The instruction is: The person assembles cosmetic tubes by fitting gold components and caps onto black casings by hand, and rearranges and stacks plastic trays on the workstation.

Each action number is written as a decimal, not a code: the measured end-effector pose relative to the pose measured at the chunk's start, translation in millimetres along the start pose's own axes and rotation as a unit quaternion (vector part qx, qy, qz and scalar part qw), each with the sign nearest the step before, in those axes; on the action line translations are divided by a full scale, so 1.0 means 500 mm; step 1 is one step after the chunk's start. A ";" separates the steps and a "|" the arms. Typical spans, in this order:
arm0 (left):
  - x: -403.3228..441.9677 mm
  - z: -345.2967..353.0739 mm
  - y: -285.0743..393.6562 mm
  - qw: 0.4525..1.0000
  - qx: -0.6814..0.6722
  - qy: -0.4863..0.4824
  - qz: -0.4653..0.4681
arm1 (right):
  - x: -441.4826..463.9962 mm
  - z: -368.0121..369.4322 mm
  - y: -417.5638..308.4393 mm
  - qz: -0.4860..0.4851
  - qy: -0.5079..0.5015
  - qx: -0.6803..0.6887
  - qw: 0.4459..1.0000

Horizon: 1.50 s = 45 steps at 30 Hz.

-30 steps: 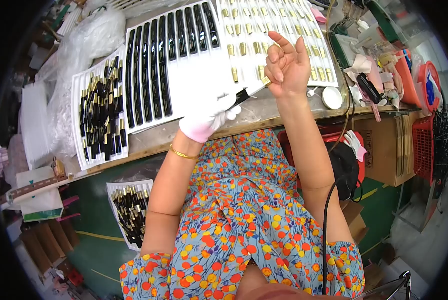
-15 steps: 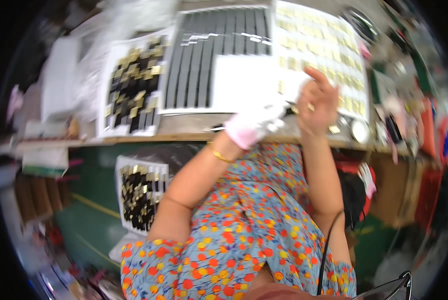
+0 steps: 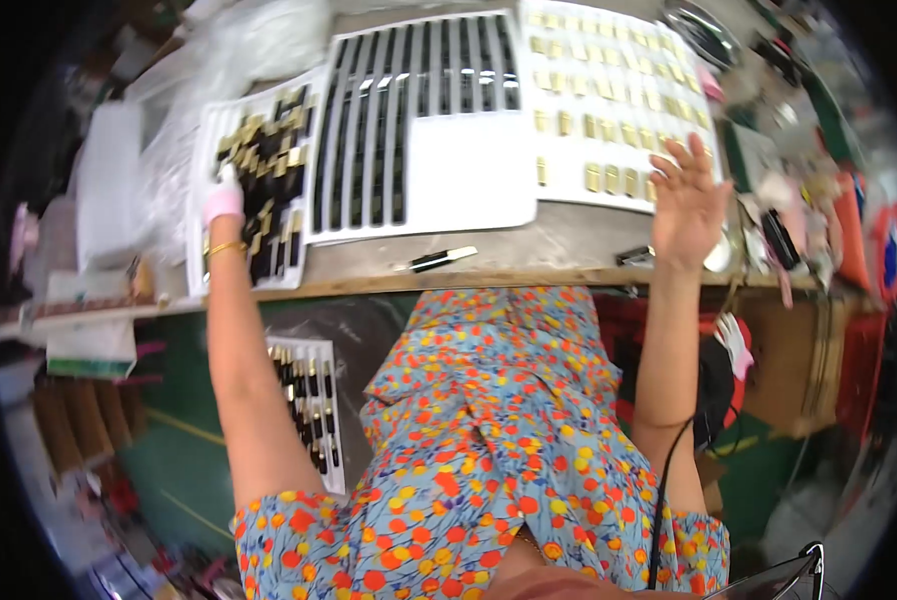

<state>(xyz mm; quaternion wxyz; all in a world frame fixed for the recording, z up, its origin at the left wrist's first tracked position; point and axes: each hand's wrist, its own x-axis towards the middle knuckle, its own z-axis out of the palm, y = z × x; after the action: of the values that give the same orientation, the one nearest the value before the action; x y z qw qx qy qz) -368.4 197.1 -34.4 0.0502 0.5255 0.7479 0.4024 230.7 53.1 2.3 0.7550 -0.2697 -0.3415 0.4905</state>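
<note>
The left hand [image 3: 225,192], wearing a white and pink glove, is reaching over the left side of a white tray [image 3: 197,262], where black and gold tubes [image 3: 267,175] are lying in a jumbled pile; its fingers are blurring among them, so whether its grip is holding one cannot be told. The right hand [image 3: 689,205], bare, is hovering by the lower right corner of the cap tray [image 3: 567,152], its grip released and fingers spreading. Short gold caps [image 3: 611,181] are standing in rows there. Between these trays, the middle tray [image 3: 474,175] is holding long columns of black cases [image 3: 394,110]. One black and white tube [image 3: 443,259] is lying on the desk [image 3: 559,235] near its front edge, and a small black piece [image 3: 633,256] is resting near the right wrist.
</note>
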 end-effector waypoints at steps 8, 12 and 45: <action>-0.269 0.195 0.440 0.862 -0.085 -0.251 0.433 | -0.024 0.005 -0.007 -0.013 0.030 -0.051 0.998; -0.356 0.269 0.573 0.747 -0.061 -0.295 0.592 | -0.033 0.004 -0.026 -0.025 0.024 -0.072 0.997; -0.449 0.197 0.622 0.523 -0.559 -0.618 -0.180 | -0.094 0.071 0.017 -0.168 -0.134 -0.427 0.878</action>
<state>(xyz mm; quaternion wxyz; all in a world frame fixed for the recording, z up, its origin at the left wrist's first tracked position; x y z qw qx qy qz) 11.8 104.1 25.1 0.8544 0.3608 0.2297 0.2951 185.0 15.1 6.1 0.5850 -0.4357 -0.6559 0.1942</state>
